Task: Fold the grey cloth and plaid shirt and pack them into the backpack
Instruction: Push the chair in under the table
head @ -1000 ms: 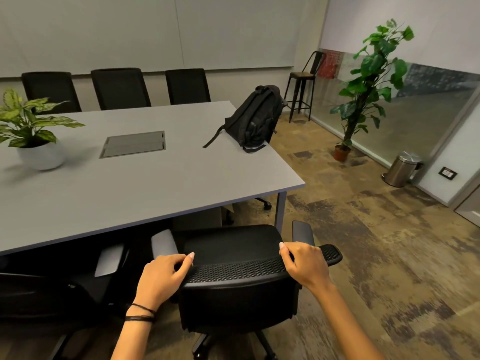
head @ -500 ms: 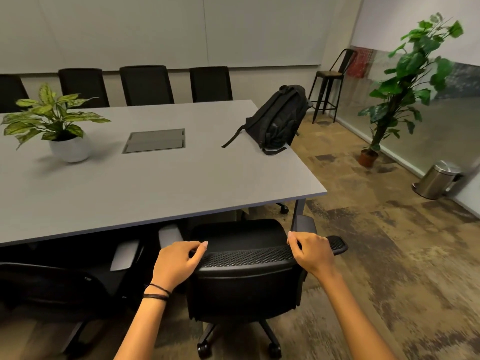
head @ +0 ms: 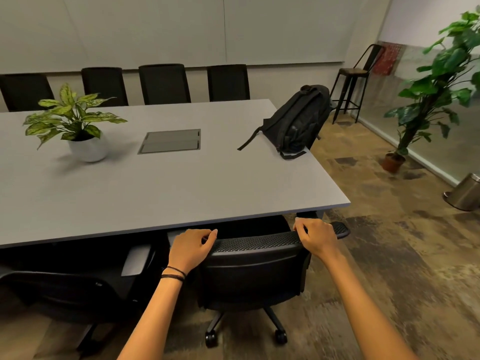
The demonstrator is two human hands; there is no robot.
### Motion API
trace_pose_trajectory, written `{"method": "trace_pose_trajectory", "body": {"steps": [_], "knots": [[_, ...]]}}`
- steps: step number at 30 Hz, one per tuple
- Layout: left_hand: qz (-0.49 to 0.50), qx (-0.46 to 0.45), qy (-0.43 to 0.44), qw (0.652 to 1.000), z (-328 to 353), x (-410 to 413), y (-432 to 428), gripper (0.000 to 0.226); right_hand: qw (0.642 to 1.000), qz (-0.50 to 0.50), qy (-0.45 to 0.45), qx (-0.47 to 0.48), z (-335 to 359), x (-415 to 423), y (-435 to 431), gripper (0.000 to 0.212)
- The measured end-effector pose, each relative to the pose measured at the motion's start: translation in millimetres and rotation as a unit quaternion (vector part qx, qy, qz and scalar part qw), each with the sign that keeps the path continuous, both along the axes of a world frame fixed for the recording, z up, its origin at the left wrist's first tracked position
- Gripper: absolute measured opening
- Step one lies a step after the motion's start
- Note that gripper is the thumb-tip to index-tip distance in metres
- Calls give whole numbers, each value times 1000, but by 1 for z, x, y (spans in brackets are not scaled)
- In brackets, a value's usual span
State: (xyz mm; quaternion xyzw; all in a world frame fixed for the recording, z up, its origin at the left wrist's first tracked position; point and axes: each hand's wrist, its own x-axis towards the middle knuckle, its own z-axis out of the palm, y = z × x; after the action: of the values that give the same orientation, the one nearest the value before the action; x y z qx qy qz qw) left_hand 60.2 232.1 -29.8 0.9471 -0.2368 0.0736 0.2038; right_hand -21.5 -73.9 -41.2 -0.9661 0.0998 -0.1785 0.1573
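A black backpack (head: 296, 123) lies on the far right corner of the grey table (head: 161, 185), one strap trailing to the left. A black mesh office chair (head: 255, 258) stands at the table's near edge, its seat under the tabletop. My left hand (head: 191, 249) grips the left end of the chair's top rail, fingers curled over it. On the rail's right end, my right hand (head: 315, 236) grips in the same way. No grey cloth or plaid shirt is in view.
A potted plant (head: 78, 126) in a white pot and a flush cable hatch (head: 171, 141) sit on the table. Several black chairs line the far side; another chair (head: 65, 287) is at my left. A tall plant (head: 428, 94), stool (head: 354, 79) and metal bin (head: 465, 192) stand right.
The chair has rolled forward until its seat is under the table, with both hands still gripping the top rail. My view has moved closer to the table and turned left.
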Motion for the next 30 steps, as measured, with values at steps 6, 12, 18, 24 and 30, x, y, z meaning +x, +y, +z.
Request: {"method": "trace_pose_trajectory", "body": {"steps": [6,12,18,24,30], "knots": [[5,9,-6,1000,-2,36,-8,75,1000,1,23,16,3,37,-7,50],[2,20,-8,1000,-5,67,-11,76,999,-3,35,25,2,65,-10,48],[8,28,-13,999,-6,88,-15,72,999,-8,36,29,0,85,-12,50],[-8,24,-25,999,-4,97,-22,70,999,-19,19,33,-3,94,-22,55],[-17,1,-27,1000,-4,105,-26,75,999,-30,7,23,-6,102,-29,54]]}}
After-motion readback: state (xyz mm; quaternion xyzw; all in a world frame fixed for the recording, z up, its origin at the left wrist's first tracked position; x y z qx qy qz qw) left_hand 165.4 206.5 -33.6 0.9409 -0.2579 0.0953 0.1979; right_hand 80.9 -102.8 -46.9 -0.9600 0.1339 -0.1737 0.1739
